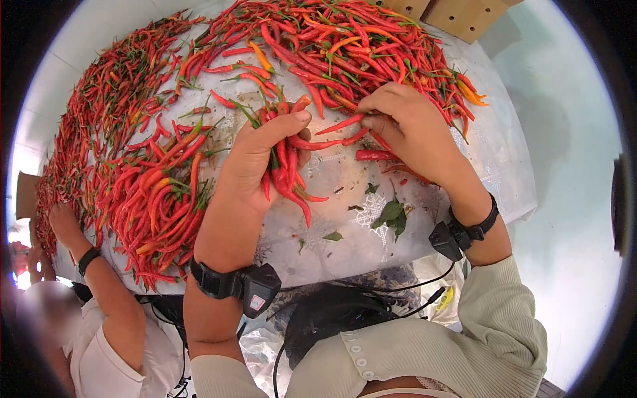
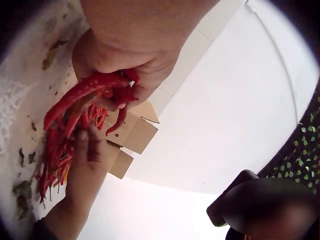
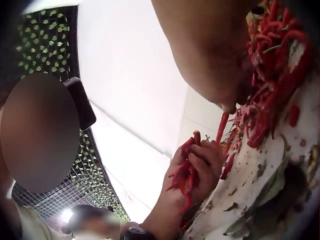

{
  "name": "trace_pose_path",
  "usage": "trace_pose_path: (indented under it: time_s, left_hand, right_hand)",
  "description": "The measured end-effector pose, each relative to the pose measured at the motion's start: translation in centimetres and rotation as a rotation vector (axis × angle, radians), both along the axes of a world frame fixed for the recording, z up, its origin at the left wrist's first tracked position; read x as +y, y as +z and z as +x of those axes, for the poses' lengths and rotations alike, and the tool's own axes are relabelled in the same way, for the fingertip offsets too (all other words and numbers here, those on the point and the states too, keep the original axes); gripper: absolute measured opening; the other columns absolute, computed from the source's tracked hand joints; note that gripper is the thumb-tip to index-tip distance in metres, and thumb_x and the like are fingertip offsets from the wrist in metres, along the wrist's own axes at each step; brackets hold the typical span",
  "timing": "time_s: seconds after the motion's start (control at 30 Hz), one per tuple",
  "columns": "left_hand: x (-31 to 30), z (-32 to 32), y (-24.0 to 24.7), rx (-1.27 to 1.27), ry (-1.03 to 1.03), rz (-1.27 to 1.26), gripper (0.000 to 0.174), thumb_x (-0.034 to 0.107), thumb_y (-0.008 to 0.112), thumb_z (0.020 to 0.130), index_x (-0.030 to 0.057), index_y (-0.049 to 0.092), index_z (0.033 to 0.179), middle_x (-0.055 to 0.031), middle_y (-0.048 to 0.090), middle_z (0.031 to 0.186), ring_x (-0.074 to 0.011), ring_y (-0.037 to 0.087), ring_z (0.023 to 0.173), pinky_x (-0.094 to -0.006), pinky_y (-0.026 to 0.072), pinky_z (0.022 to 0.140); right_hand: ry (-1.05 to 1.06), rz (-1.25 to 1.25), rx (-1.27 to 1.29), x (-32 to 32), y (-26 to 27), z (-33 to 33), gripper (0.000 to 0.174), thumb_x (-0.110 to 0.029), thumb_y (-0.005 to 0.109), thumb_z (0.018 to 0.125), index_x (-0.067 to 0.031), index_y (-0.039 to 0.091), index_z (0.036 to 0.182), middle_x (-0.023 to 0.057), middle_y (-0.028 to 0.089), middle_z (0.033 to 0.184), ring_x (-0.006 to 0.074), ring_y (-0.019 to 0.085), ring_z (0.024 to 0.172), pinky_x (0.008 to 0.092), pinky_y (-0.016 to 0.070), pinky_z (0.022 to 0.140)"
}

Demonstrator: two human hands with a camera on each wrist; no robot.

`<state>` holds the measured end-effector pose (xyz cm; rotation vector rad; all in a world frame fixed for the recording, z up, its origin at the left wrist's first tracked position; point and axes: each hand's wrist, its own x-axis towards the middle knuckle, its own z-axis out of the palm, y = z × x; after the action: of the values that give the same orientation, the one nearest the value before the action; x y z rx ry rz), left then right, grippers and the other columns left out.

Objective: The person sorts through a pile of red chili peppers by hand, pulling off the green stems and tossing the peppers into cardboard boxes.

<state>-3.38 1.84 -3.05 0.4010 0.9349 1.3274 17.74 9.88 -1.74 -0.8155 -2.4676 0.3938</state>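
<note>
My left hand (image 1: 249, 159) grips a bunch of red chili peppers (image 1: 285, 169), their tips hanging below the fingers and some green stems showing above the thumb. In the left wrist view the gripped bunch (image 2: 82, 95) sticks out of the curled fingers. Just to the right, my right hand (image 1: 415, 129) pinches a red chili pepper (image 1: 340, 125) between thumb and fingers, its tip pointing at the bunch. Part of a second long chili (image 1: 332, 142) spans the gap between the hands. The right wrist view shows the pinched chili (image 3: 223, 126) close to the left hand's bunch.
A big heap of chilies (image 1: 352, 56) lies beyond my hands, a smaller pile (image 1: 156, 199) to the left. Loose green leaves (image 1: 393, 215) lie on the pale table cover (image 1: 318, 255). Cardboard boxes (image 1: 468, 16) stand at the back. Another person's hand (image 1: 66, 225) reaches in at the far left.
</note>
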Motion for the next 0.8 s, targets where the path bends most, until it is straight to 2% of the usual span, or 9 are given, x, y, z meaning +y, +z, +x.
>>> trace_pose_path:
  time_s: [0.07,0.17,0.23,0.33,0.43,0.57,0.63,0.73,0.8]
  left_hand:
    - [-0.2,0.1,0.3,0.042,0.013,0.016,0.028,0.009,0.066,0.08,-0.0014,0.057,0.104,-0.0062,0.063,0.083,-0.0126,0.062,0.07,-0.0216,0.0519,0.053]
    - [-0.3,0.9,1.4,0.113,0.066,0.047,0.02,0.006,0.067,0.076,0.0005,0.059,0.094,-0.005,0.062,0.077,-0.0127,0.061,0.067,-0.0242,0.051,0.06]
    - [-0.1,1.3,1.4,0.163,0.036,0.102,0.021,0.005,0.067,0.076,0.0004,0.059,0.096,-0.0043,0.062,0.08,-0.0127,0.061,0.07,-0.024,0.0506,0.063]
    - [-0.1,1.3,0.8,0.238,-0.047,0.116,0.023,0.003,0.066,0.077,0.0007,0.058,0.098,-0.0036,0.062,0.082,-0.0124,0.061,0.071,-0.0242,0.0504,0.064]
    - [-0.1,1.9,0.4,0.212,-0.106,0.109,0.022,0.005,0.065,0.078,0.0016,0.058,0.099,-0.0032,0.062,0.083,-0.0117,0.06,0.07,-0.0245,0.0502,0.063]
    - [0.0,1.9,0.2,0.222,-0.134,0.024,0.022,0.008,0.066,0.079,0.0014,0.057,0.098,-0.0042,0.062,0.083,-0.0122,0.06,0.068,-0.0242,0.0509,0.061]
    - [0.1,1.3,-0.1,0.13,-0.143,-0.004,0.022,0.009,0.066,0.079,0.0011,0.057,0.097,-0.0049,0.062,0.082,-0.0126,0.061,0.067,-0.024,0.0515,0.059]
    - [0.0,0.9,0.2,0.01,-0.052,-0.036,0.021,0.009,0.067,0.078,0.0009,0.057,0.095,-0.0056,0.061,0.08,-0.0133,0.061,0.065,-0.0239,0.0523,0.057]
    - [0.1,0.6,0.3,-0.055,-0.017,-0.035,0.021,0.009,0.068,0.078,0.0011,0.057,0.093,-0.0057,0.061,0.079,-0.0132,0.061,0.064,-0.0236,0.0521,0.057]
  right_hand:
    - [0.05,-0.04,0.061,0.0,0.1,-0.1,0.014,-0.008,0.061,0.077,-0.0042,0.064,0.091,0.0115,0.059,0.087,0.0291,0.057,0.086,0.0377,0.0459,0.075]
    - [0.199,-0.161,0.122,-0.2,0.6,-0.1,0.015,-0.007,0.06,0.078,-0.0037,0.063,0.092,0.0109,0.059,0.086,0.0273,0.058,0.084,0.036,0.0464,0.075]
    - [0.276,-0.23,0.177,-0.5,1.1,-0.4,0.015,-0.006,0.061,0.078,-0.0032,0.063,0.093,0.0104,0.06,0.084,0.025,0.059,0.081,0.0341,0.0471,0.074]
    - [0.2,-0.419,0.366,-1.3,0.9,-0.7,0.012,-0.005,0.065,0.078,-0.0027,0.063,0.089,0.0066,0.06,0.085,0.0164,0.058,0.078,0.0284,0.0459,0.071]
    - [0.119,-0.42,0.333,-1.6,1.0,-1.0,0.012,-0.004,0.066,0.077,-0.0013,0.061,0.087,0.0099,0.061,0.085,0.0186,0.062,0.077,0.03,0.0486,0.069]
    - [-0.045,-0.353,0.289,-2.0,1.4,-1.5,0.013,-0.007,0.068,0.075,-0.0019,0.06,0.084,0.0105,0.062,0.086,0.0214,0.061,0.076,0.0325,0.0484,0.069]
    - [-0.153,-0.298,0.229,-1.5,1.3,-1.3,0.016,-0.009,0.068,0.073,-0.0025,0.06,0.085,0.0103,0.061,0.086,0.0234,0.06,0.078,0.0344,0.0479,0.07]
    - [0.071,0.07,-0.024,0.1,-0.1,-0.2,0.018,-0.01,0.068,0.071,-0.004,0.062,0.086,0.0099,0.058,0.084,0.0265,0.057,0.083,0.0377,0.0461,0.073]
    - [0.097,0.07,-0.093,0.1,-0.7,-0.1,0.018,-0.01,0.068,0.07,-0.005,0.063,0.087,0.0097,0.056,0.083,0.0272,0.055,0.085,0.0384,0.0451,0.075]
